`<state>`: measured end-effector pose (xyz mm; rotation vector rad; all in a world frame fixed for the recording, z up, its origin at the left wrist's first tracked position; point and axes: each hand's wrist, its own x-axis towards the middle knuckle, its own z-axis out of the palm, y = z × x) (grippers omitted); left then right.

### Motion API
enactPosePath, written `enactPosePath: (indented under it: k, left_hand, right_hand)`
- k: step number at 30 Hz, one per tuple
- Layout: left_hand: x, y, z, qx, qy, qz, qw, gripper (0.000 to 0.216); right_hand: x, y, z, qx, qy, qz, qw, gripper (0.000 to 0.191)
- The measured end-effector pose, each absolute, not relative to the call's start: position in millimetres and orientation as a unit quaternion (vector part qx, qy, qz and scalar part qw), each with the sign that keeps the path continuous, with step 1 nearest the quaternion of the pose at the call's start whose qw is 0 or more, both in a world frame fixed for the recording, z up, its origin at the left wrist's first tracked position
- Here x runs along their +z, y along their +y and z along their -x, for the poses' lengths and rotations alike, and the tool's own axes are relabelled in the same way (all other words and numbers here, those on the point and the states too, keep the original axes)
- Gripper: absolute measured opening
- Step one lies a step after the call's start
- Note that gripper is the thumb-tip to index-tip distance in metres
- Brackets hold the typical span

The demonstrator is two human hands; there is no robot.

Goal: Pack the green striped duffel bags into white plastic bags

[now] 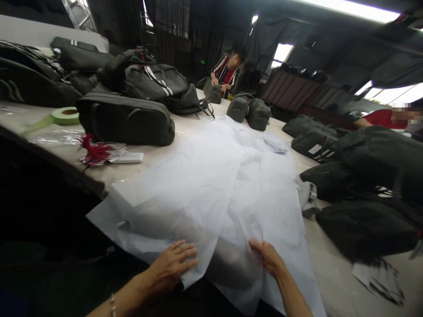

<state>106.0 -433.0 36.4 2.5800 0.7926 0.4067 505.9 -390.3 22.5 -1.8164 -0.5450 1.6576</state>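
Note:
Large translucent white plastic sheets (185, 180) lie in overlapping layers across the table and hang over its near edge. My left hand (175, 264) rests on the near left part of the layers, palm down, its fingers stretched out. To the right, my right hand (269, 256) pinches the top sheet near a fold between thumb and fingers. The fingertips there are a little blurred. Something brownish shows faintly through the sheet between my hands; I cannot make out what it is.
Dark green duffel bags (125, 119) are piled at the left, more bags (366, 224) at the right. Red-stringed tags (95, 152) and a green tape roll (66, 116) lie at left. A grey tool (308, 198) borders the sheets. A person (226, 72) handles a bag across the table.

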Motion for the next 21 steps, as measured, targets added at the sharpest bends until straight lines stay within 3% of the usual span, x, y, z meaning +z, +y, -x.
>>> enactPosePath:
  k: [11, 16, 21]
  left_hand:
    - [30.7, -436.4, -105.1, 0.162, 0.294, -0.859, 0.386, 0.047]
    - [41.4, -435.3, -99.8, 0.219, 0.295, -0.838, 0.403, 0.048]
    - [50.7, -431.6, -106.8, 0.118, 0.237, -0.882, 0.390, 0.043]
  right_hand:
    - [25.6, -430.9, -499.7, 0.744, -0.156, 0.597, 0.256, 0.040]
    - [11.7, -459.7, -489.9, 0.749, -0.149, 0.576, 0.289, 0.039]
    - [-4.0, -470.6, -474.2, 0.716, -0.132, 0.620, 0.294, 0.049]
